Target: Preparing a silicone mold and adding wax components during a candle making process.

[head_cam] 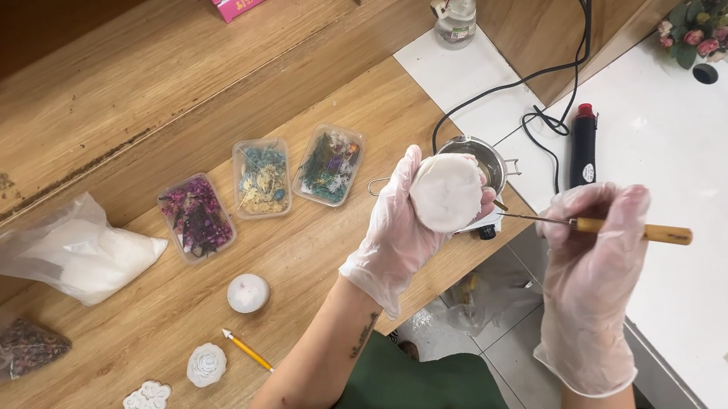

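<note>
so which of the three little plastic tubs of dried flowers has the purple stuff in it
The tub nearest the clear bags, at the left end of the row, holds purple-pink petals. The middle tub looks yellowish, and the one nearest the left hand dark green.

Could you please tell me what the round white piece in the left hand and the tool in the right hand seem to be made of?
Round white piece: probably wax or soap, judging by its matte, faintly translucent white surface. Tool: a thin, bright metal shaft set in a light-brown, smooth wooden handle. Both the left hand and right hand wear thin, clear plastic gloves.
</note>
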